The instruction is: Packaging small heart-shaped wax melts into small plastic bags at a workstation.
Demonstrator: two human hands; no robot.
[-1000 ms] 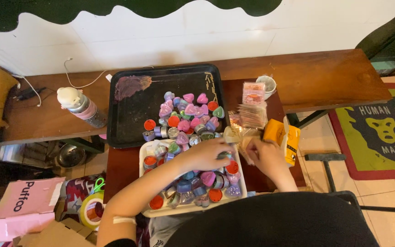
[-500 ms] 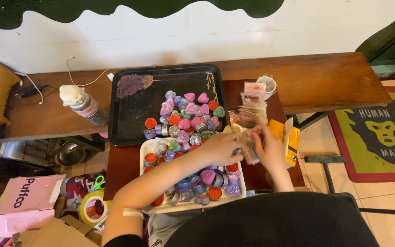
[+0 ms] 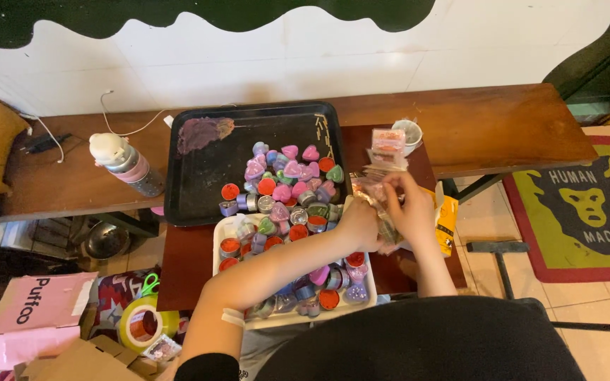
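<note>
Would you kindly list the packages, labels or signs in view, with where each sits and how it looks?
Pink carton: floor, lower left, rectangular, dark lettering.
Floor mat: right, red border, yellow-green field, black ape face.
Yellow packet: table's right edge, flat.
Clear small bags: crinkly, in left hand and right hand.

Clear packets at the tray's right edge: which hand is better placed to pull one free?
Probably the right hand: it lies over the clear packets, fingers on them. The left hand steadies them from the white tray side.

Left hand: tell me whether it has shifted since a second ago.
Yes. The left hand went from above the white rectangular tray rightward past its right edge, meeting the right hand.
</note>
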